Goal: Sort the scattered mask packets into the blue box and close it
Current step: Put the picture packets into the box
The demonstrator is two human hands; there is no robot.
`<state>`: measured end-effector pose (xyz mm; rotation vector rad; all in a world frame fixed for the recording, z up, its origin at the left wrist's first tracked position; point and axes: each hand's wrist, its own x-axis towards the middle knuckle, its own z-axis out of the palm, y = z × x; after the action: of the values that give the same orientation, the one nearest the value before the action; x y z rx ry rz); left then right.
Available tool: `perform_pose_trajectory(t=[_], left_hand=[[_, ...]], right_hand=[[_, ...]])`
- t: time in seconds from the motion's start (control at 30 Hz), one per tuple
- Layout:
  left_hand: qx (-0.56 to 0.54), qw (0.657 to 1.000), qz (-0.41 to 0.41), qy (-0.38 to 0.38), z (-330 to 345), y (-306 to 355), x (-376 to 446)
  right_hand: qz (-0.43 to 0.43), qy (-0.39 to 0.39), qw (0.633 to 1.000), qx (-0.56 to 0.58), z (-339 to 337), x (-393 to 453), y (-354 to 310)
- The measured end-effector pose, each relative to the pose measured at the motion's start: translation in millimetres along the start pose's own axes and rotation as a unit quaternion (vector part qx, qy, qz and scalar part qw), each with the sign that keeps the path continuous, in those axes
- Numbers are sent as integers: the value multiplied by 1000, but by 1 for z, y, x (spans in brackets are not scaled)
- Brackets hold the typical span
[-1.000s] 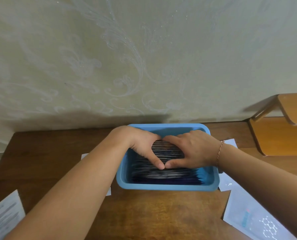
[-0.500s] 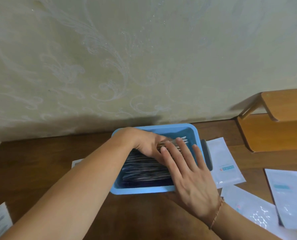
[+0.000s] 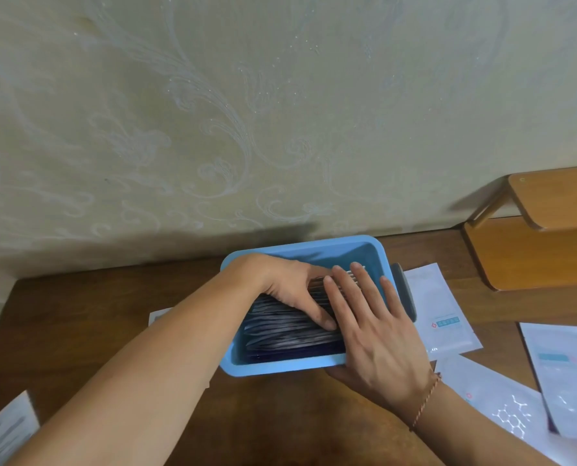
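Blue box point(image 3: 282, 366) sits on the wooden worktop point(image 3: 78, 317) against the wallpapered wall, lid off, packed with upright mask packets point(image 3: 290, 331) showing dark and silvery edges.

Left hand point(image 3: 293, 290) is inside the box at 10 o'clock of the stack, its fingers curled over the packet tops and pressing them. Right hand point(image 3: 371, 331) lies flat over the box's right half, fingers straight and slightly apart, tips on the rear packets. A thin cord bracelet point(image 3: 426, 400) is on the right wrist.

Loose packets remain on the worktop: a white one point(image 3: 441, 314) at 3 o'clock of the box with a small teal label and red mark, print too small for me to read; one with a white hexagon-molecule drawing point(image 3: 502, 412) at 5 o'clock; another pale one point(image 3: 566, 375) at the right edge. Printed sheet point(image 3: 1, 432) at 8 o'clock, text illegible.

Versus 0.5 s ago: hands and box unchanged. One second ago both hands pressed thumb to thumb.
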<state>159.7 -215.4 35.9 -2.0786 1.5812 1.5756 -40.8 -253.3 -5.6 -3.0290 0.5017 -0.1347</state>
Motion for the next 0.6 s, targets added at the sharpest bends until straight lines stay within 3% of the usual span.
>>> perform_pose_trajectory(t=[0.6], left_hand=[[-21,999,-13,20,6,-3,-1]], right_hand=[[21,-65,998,-3,-5,6,3]])
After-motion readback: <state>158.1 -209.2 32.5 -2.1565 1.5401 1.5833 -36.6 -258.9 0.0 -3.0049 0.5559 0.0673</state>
